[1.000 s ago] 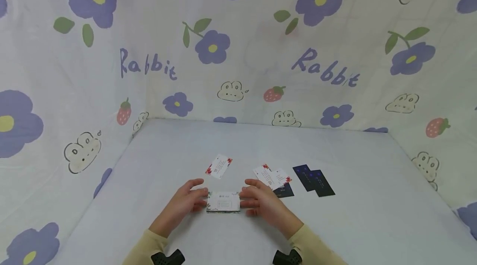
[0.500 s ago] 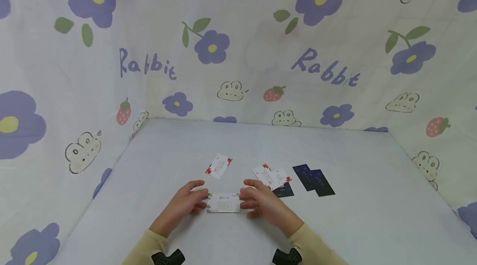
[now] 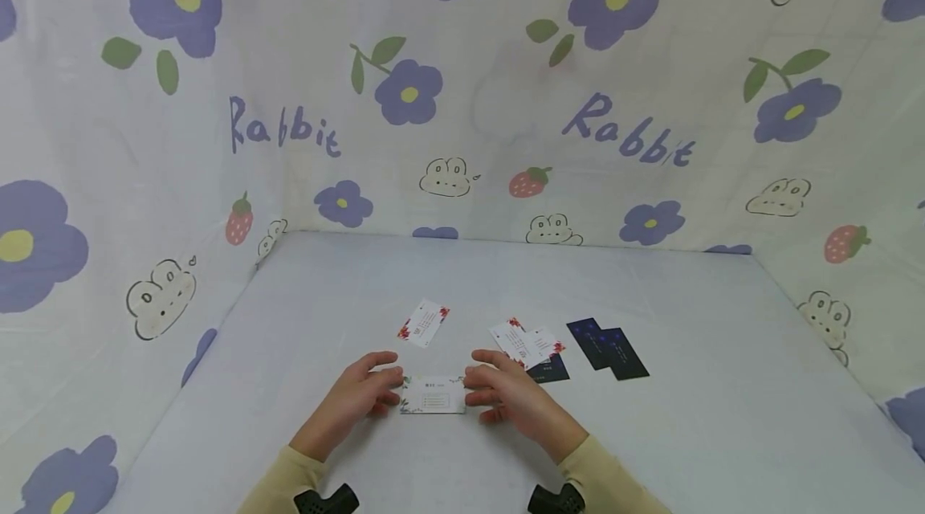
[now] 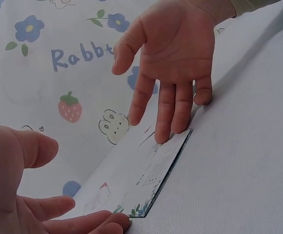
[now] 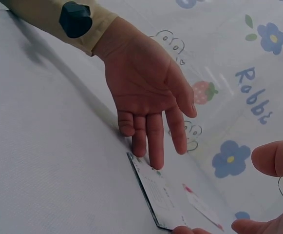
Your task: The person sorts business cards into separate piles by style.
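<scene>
A white business card [image 3: 432, 395] with green leaf corners lies flat on the white tabletop between the two hands. A thin dark edge along its side shows in the left wrist view. At its left end is the left hand [image 3: 361, 389], whose fingertips touch or nearly touch the short edge, thumb raised. The right hand [image 3: 516, 393] mirrors it at the right end, palm facing inward. In the right wrist view, the left hand [image 5: 141, 78] has its extended fingers right at the end of the card [image 5: 153, 190]. Neither hand curls round anything.
Beyond the hands lies a white card with red flowers [image 3: 424, 323]. To its right, two similar cards [image 3: 523, 344] overlap a dark card [image 3: 551, 370]. Farther right are two overlapping dark blue cards [image 3: 609, 348]. A patterned cloth [image 3: 491, 120] walls the back and sides.
The dark front edge seen under the leaf-cornered card a second ago no longer shows in the head view. Both hands stay almost still at its ends.
</scene>
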A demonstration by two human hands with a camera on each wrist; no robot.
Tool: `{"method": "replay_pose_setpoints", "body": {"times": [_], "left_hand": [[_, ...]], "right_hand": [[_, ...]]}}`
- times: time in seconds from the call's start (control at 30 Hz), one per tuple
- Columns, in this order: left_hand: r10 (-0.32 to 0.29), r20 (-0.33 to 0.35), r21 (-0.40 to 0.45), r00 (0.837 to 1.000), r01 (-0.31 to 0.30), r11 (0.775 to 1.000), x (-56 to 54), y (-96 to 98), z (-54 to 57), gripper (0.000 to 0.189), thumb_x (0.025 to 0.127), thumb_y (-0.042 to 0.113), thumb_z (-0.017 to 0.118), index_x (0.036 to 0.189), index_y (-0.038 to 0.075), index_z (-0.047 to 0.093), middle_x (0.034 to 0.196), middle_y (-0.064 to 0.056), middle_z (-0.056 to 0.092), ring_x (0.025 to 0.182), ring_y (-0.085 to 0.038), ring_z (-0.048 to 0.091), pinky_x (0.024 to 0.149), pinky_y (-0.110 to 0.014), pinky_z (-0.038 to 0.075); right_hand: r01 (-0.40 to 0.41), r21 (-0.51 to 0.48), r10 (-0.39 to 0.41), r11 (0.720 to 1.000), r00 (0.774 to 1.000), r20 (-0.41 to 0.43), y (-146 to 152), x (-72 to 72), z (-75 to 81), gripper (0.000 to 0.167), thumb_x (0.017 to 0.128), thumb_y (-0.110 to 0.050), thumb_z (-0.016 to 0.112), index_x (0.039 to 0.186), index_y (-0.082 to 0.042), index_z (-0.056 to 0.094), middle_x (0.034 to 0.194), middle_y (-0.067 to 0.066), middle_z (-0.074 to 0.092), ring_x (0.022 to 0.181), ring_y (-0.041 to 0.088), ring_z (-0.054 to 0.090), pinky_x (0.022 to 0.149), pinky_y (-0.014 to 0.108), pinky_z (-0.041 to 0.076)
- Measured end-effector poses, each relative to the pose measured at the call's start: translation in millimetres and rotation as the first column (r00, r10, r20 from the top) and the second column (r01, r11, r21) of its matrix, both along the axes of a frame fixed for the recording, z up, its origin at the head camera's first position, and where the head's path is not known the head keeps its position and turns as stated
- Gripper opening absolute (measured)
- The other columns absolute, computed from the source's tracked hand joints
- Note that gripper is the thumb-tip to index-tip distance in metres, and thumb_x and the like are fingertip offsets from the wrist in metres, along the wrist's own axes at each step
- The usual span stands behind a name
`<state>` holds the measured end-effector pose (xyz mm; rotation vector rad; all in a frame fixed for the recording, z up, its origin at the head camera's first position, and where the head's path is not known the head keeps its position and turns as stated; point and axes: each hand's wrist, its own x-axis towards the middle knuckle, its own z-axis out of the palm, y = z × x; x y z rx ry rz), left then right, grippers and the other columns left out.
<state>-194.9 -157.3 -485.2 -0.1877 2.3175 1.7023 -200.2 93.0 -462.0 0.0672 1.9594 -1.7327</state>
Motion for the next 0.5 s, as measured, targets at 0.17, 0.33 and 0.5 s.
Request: {"method": "replay_pose_setpoints", "body": {"times": [0.17, 0.33, 0.5], "left_hand": [[0.007, -0.007, 0.0, 1.0, -0.007, 1.0, 0.0, -0.4, 1.5, 0.048, 0.102, 0.027, 0.058, 0.143, 0.003, 0.051, 0.119, -0.017, 0.072, 0.084, -0.017, 0.067, 0.07, -0.029, 0.053], [-0.003, -0.036, -0.026, 0.999, 0.002, 1.0, -6.1, 1.1, 10.4, 0.049, 0.102, 0.028, 0.058, 0.144, 0.004, 0.051, 0.12, -0.015, 0.071, 0.088, -0.019, 0.068, 0.074, -0.03, 0.054], [-0.024, -0.073, -0.015, 0.997, 0.023, 1.0, -20.9, 6.2, 27.1, 0.052, 0.102, 0.031, 0.057, 0.147, 0.006, 0.048, 0.13, -0.019, 0.067, 0.096, -0.022, 0.069, 0.08, -0.031, 0.056]], "right_hand": [[0.0, -0.005, 0.0, 1.0, 1.0, -0.006, 0, 0.4, 0.8, 0.061, 0.102, -0.029, 0.056, 0.153, -0.002, 0.037, 0.136, 0.022, 0.062, 0.097, 0.02, 0.069, 0.074, 0.03, 0.053], [0.057, -0.013, -0.057, 0.998, 0.998, -0.039, 5, -1.1, 2.9, 0.061, 0.1, -0.029, 0.057, 0.152, -0.003, 0.04, 0.136, 0.022, 0.062, 0.1, 0.023, 0.07, 0.078, 0.031, 0.054], [0.16, -0.031, -0.162, 0.987, 0.982, -0.099, 21, -7.4, 15.8, 0.058, 0.098, -0.026, 0.06, 0.15, -0.007, 0.043, 0.136, 0.022, 0.06, 0.102, 0.022, 0.069, 0.077, 0.029, 0.053]]}}
